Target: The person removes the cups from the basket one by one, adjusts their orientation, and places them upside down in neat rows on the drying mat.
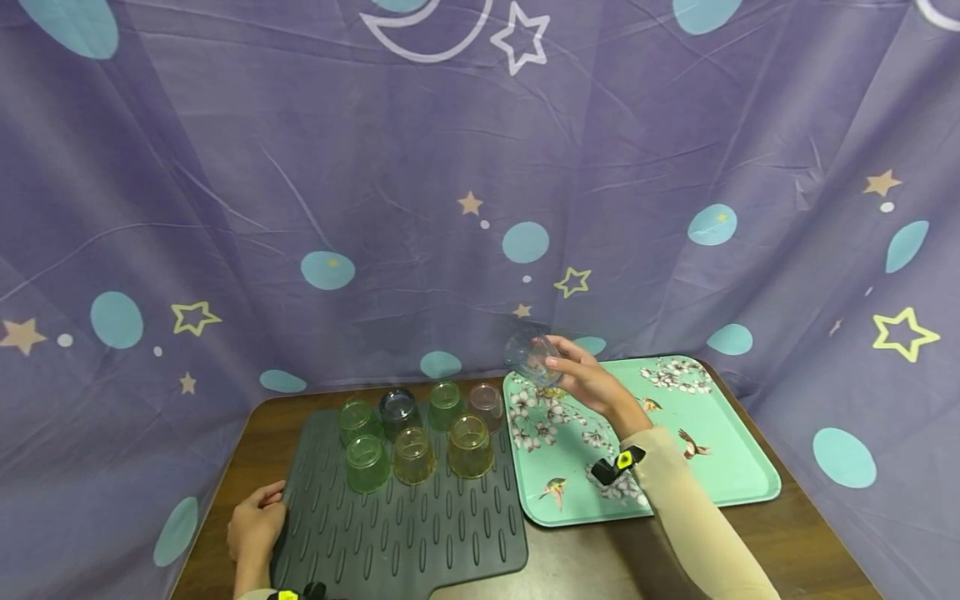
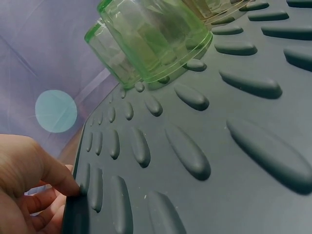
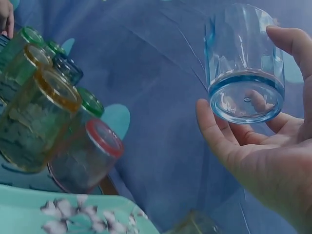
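Note:
My right hand (image 1: 592, 385) holds a clear blue-tinted drinking glass (image 3: 246, 63) in the air over the back left corner of the mint tray (image 1: 731, 487). In the head view the glass looks tilted; in the right wrist view its thick base faces the camera, the thumb on one side and fingers round the other. At the left edge of a dark grey ridged drying mat (image 1: 405, 542), my left hand (image 1: 255, 525) pinches the rim, thumb (image 2: 61, 178) on the edge and the other fingers curled beside it, partly hidden.
Several tinted glasses stand bottom-up on the mat's back half: green (image 1: 367, 462), dark blue (image 1: 399, 412), yellow (image 1: 414, 456), amber (image 1: 471, 447) and pink (image 1: 486, 406). A yellowish glass-like thing (image 3: 195, 224) shows partly by the tray. A purple curtain (image 1: 420, 167) hangs behind the wooden table (image 1: 810, 554).

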`<state>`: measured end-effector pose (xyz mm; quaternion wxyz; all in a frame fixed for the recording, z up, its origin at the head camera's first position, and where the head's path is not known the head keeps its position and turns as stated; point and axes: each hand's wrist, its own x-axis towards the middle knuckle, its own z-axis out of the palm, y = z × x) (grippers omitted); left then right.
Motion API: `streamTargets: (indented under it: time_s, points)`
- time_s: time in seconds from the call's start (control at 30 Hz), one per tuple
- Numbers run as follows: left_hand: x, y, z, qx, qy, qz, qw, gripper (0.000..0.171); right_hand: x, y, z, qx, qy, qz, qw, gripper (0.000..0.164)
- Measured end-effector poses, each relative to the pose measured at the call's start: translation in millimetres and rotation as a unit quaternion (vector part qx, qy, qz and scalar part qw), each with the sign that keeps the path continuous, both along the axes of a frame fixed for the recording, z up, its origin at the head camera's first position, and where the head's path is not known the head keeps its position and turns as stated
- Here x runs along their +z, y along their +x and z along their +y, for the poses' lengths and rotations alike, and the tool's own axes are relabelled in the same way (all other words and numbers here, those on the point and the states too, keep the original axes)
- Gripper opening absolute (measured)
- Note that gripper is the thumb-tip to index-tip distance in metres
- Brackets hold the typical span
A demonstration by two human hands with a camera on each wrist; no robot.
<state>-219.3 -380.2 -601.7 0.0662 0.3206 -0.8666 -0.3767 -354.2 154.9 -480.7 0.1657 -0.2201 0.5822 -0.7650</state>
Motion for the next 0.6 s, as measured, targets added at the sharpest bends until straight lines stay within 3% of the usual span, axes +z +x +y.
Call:
streamTargets:
  time_s: [0.27, 0.6]
  points:
    - [1.3, 0.0, 0, -0.002, -0.001, -0.002, 1.0000, 0.042, 11.0, -3.7, -31, -0.003, 0.051, 0.012, 0.999, 0.037]
    - [2.5, 0.4, 1, -0.001, -0.003, 0.002, 1.0000, 0.041, 26.5, 1.0, -71, 0.019, 0.111, 0.053, 0.992, 0.058]
